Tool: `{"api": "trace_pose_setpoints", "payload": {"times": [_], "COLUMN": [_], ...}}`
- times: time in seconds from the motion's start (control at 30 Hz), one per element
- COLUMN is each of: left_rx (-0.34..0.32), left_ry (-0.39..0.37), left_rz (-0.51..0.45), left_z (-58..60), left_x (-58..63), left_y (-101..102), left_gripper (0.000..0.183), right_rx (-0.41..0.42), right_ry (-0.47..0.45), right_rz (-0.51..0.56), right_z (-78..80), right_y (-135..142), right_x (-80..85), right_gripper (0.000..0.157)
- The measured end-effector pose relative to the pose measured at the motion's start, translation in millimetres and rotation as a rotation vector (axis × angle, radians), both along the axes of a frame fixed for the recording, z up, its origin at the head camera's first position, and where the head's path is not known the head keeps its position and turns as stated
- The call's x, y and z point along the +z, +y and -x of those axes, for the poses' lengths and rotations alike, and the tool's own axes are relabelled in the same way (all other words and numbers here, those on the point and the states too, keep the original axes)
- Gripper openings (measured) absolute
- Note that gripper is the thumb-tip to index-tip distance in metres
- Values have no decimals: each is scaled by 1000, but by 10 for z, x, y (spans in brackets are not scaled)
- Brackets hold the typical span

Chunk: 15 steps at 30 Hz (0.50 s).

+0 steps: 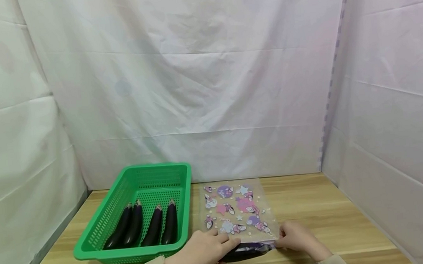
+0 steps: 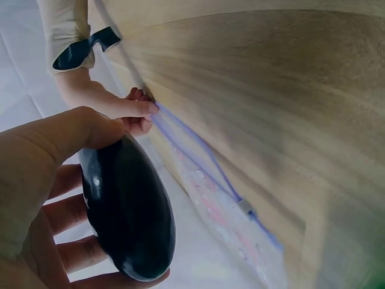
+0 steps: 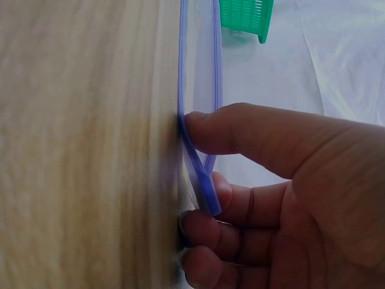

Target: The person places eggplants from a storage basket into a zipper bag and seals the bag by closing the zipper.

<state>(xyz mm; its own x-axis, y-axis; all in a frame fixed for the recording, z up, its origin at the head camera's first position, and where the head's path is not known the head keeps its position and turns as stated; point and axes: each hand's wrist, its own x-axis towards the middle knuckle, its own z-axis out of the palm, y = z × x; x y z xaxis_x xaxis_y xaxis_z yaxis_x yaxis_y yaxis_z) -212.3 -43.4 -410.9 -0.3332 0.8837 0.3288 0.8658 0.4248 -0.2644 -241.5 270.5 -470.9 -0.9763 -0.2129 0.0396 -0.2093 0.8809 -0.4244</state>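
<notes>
My left hand [image 1: 203, 252] grips a dark, glossy eggplant [image 2: 129, 205], thumb on one side and fingers round the other. In the head view that eggplant lies across the front end of a clear printed zip bag [image 1: 237, 205]. At the bag's front right corner my right hand [image 1: 296, 238] pinches the purple zip edge [image 3: 207, 192] between thumb and finger. The left wrist view shows the bag's mouth parted, with a small slider [image 2: 245, 206] on its zip line. Pink and purple cartoon prints cover the bag, which lies flat on the table.
A green perforated basket [image 1: 188, 192] stands left of the bag, holding several eggplants [image 1: 170, 223] side by side. The wood-grain table [image 1: 356, 236] runs back to white cloth [image 1: 207, 86], which also hangs on both sides.
</notes>
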Motion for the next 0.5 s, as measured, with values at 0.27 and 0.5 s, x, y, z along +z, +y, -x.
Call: {"api": "trace_pose_setpoints", "payload": {"times": [0.27,0.5], "left_rx": [8,41], "left_ry": [-8,-8], "left_rz": [10,30], "left_z": [63,86], "left_x": [-110,-156], "left_y": [59,117], "left_gripper": [56,55], "right_rx": [-11,-6], "right_ry": [4,47], "right_rz": [-22,-47], "right_z": [4,-10], "right_y": [-1,-19], "right_x": [12,34], "right_gripper": [29,28]}}
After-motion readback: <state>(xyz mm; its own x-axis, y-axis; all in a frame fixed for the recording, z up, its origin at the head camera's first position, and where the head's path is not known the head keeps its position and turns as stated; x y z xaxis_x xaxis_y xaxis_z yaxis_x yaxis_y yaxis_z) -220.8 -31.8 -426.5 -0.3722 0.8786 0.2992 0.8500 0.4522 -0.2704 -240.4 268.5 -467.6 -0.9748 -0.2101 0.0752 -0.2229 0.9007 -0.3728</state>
